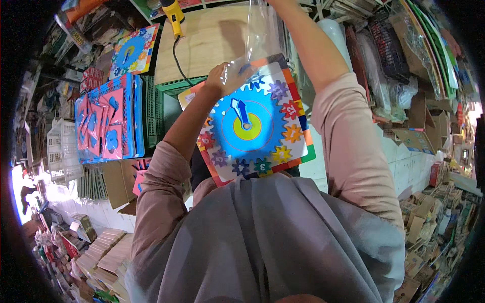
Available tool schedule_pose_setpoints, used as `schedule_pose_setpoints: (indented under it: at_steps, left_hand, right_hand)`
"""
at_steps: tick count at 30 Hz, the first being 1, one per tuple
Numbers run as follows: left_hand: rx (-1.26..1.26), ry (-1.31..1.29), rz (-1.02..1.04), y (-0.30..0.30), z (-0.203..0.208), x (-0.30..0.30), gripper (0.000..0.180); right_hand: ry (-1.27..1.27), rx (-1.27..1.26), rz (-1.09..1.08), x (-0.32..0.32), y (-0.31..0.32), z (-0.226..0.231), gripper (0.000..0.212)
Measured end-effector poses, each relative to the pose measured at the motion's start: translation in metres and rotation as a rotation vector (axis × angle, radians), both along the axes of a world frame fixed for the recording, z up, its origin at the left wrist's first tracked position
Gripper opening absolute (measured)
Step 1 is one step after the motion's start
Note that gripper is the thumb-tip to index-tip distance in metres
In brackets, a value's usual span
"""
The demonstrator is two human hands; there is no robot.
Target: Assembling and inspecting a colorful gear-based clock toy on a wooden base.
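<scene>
And here we are, looking down on a gear-rimmed toy clock board [265, 144], tilted right in front of us, its lower edge by our grey garment [252, 227]. Take its centre as our dial! Blue pointers [241, 112] aim at eleven o'clock, over a yellow-green disc [246, 133].

Up at eleven, our left hand [227, 78] is on the board's far edge, fingers stretched toward one o'clock where clear plastic film [258, 30] gleams; whether they pinch it or merely touch it, we cannot tell. At one o'clock our right forearm [313, 43] shoots upward past the film, and the right hand runs off the top, so its grip we cannot tell!

Beyond, at eleven, there's the plywood desk [207, 45], a yellow corded power tool [174, 17] at its left corner. Swing to ten: a second toy clock board [118, 58]! At nine, blue trays [136, 116] bear pink packets [114, 121], a green crate [154, 108] just beside them. Over at two, a dark plastic crate [389, 48]; at four, heaped cardboard [417, 224]; and between seven and eight, flat tan stacks [108, 255].
</scene>
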State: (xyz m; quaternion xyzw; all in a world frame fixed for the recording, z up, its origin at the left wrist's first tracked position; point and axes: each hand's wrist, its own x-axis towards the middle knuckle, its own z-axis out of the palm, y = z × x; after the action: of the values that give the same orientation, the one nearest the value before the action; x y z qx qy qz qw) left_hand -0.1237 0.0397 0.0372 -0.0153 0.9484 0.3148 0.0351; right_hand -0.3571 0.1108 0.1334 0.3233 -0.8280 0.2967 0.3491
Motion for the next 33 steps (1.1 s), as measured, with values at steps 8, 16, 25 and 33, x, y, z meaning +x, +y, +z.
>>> schedule_pose_setpoints:
  at_steps: [8,16,25,33]
  left_hand:
    - [0.18,-0.006,-0.124,-0.072,-0.062,-0.04,0.071]
    - [0.535,0.205,0.384,-0.091,-0.115,-0.106,0.048]
    - [0.515,0.041,0.555,-0.064,-0.076,-0.109,0.031]
    - [0.274,0.217,0.69,-0.122,-0.104,-0.127,0.038]
  right_hand:
    - [-0.071,0.316,0.38,0.066,-0.049,-0.001,0.018]
    - [-0.447,-0.215,0.46,0.148,0.063,-0.038,0.046]
    - [-1.614,-0.286,0.276,0.149,0.133,-0.165,0.024]
    - [-1.61,-0.471,0.324,0.155,0.131,-0.17,0.024]
